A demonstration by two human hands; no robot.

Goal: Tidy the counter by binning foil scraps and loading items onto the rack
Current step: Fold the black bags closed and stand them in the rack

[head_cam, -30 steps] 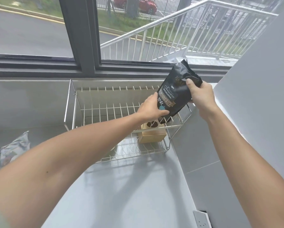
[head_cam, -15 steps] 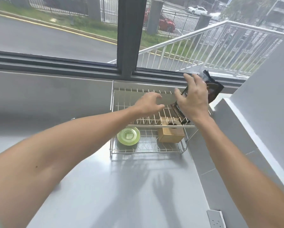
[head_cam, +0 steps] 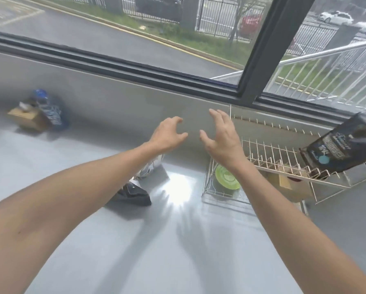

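A two-tier wire rack [head_cam: 269,149] stands at the right against the wall. A black pouch [head_cam: 345,147] leans on its upper tier. On the lower tier lie a green plate [head_cam: 226,177] and a brown box [head_cam: 290,185]. My left hand [head_cam: 167,134] and my right hand [head_cam: 220,134] hover empty, fingers spread, left of the rack and above the counter. Below my left wrist lie a silver foil bag [head_cam: 150,168] and a black packet [head_cam: 133,193].
At the far left of the grey counter [head_cam: 135,240] stand a cardboard box [head_cam: 27,118] and a blue-and-white bag [head_cam: 52,112]. A window sill [head_cam: 135,66] runs along the back wall.
My right hand has let go of the black pouch, which now rests on the rack's upper tier. Both hands have moved left, away from the rack, and the view has swung left.
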